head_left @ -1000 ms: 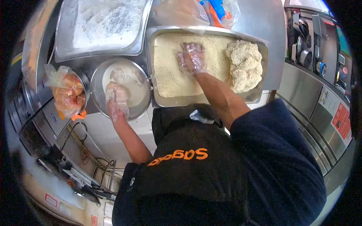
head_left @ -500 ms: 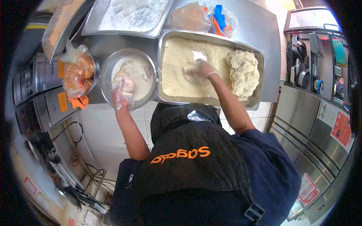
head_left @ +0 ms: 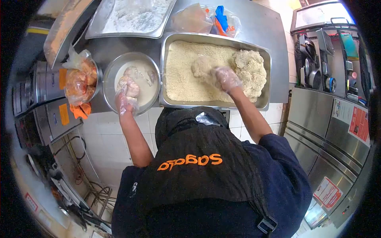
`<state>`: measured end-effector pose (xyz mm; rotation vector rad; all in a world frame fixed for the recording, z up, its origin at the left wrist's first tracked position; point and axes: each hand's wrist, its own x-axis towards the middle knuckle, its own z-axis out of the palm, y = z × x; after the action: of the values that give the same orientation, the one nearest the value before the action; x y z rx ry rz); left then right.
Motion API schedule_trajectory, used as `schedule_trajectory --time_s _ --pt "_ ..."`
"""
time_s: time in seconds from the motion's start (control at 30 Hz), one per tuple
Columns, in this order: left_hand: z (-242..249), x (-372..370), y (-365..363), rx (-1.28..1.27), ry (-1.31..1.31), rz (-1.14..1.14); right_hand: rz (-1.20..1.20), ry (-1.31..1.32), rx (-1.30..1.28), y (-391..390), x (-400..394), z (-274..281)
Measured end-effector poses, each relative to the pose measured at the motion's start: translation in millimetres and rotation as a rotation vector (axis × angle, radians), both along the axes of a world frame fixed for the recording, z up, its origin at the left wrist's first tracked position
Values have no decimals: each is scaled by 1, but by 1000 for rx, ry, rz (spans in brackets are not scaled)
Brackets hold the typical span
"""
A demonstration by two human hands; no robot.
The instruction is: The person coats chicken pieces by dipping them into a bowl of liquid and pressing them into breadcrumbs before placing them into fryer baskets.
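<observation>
1. pale yellow crumbs fill a long steel tray on the counter. i see my right hand low over them in a clear glove, near the tray's middle. its fingers are blurred, so i can't tell whether they are clenched, released or holding anything.
2. a crumb-covered lump lies just beside those fingers, surrounded by loose crumbs. i judge the hand is low so it can reach both.
3. my left hand, also gloved, comes over the near rim of the round basin. its fingers are curled around a wet, pale piece of meat, which sits in the basin's milky liquid. holding it there probably lets drips fall back in.
4. basin and tray stand side by side, one under each hand, which seems to keep wet and dry apart.
5. the coated pieces are heaped at the tray's right end, likely to leave crumbs open for working.
6. beyond the basin, a tray of white powder is within reach; a bag of reddish-orange pieces sits to the left.
</observation>
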<state>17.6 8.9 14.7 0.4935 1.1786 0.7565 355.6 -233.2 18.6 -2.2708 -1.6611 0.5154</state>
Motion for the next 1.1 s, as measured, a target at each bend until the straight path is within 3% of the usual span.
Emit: schedule_trajectory --time_s 0.03,0.07,0.13,0.2,0.27,0.37,0.43,0.53,0.57,0.63,0.67,0.7,0.73,0.8,0.83,0.9,0.97,1.03,1.1 --pt "4 1 0 4 4 -4 -112 35 -397 -8 -3 4" --pt "4 0 1 4 4 -5 -113 36 -397 -11 -9 5" --pt "6 -1 3 -3 32 -18 -184 366 -809 -8 -23 6" --pt "5 -1 4 -37 54 -6 -283 793 -611 -4 -43 -9" --pt "6 0 4 -68 70 4 -199 1109 -449 22 -57 -24" --pt "10 1 2 -42 74 -29 -35 924 -290 64 -83 -31" --pt "8 1 1 32 97 -46 -180 1311 -234 81 -93 -18" --pt "14 -1 3 39 37 -53 -368 1333 -165 84 -76 -41" --pt "17 -2 4 40 36 -43 -137 930 -46 80 -61 -48" --pt "20 -5 5 7 48 -35 -251 1155 4 91 -30 -37" --pt "20 -7 6 8 49 -28 -276 648 -334 97 -3 -64" --pt "16 -9 8 17 77 -26 24 454 -132 102 8 -45" --pt "13 -11 9 26 105 -28 27 455 -133 114 12 -28" --pt "5 -16 13 21 82 -32 -78 -162 -420 134 21 -14" --pt "0 -17 14 16 56 -35 -78 -166 -421 134 18 -22" --pt "6 -13 10 -5 70 -35 -43 -290 -26 128 9 -65" --pt "11 -9 15 -4 86 -39 -107 -192 14 105 -12 -100" --pt "6 -12 12 126 91 -38 -87 -293 63 74 -42 -78" --pt "6 -11 9 84 98 13 -88 -257 43 58 -52 -65"
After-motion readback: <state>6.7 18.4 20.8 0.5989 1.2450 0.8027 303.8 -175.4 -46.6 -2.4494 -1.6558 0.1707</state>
